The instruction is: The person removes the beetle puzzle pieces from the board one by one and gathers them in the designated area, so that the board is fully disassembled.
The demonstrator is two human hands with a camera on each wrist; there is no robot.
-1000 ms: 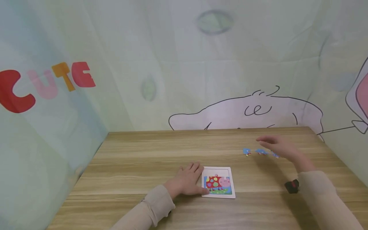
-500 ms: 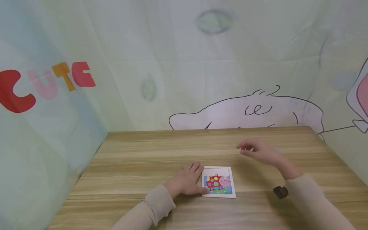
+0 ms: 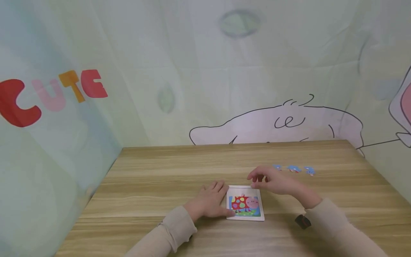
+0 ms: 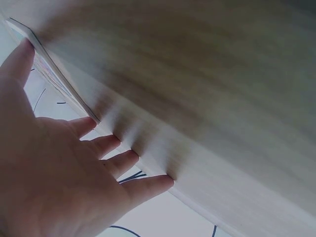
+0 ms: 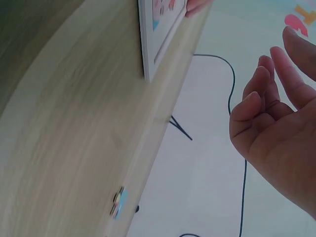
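Biggest risk here, imo, is the puzzle board (image 3: 239,191) skating about. It's flat on the bench (image 3: 179,160) and only the left hand (image 3: 210,203) has hold of that side: fingers spread on the wood, thumb over the near left corner. The right side has nothing bracing it, so a hard shove there could swivel the whole thing if that thumb's too light. The right hand (image 3: 276,180) hovers by the far right corner, fingers loosely curled, thumb apart from the index, and I can't see anything pinched in it. If it comes down clumsily, it could clip the rim and knock the picture out of line. Then there's the three little blue pieces (image 3: 294,168) in a row behind it, the leftmost half hidden by that hand. They look thin and light, so a careless knuckle could easily scatter them or flip one.
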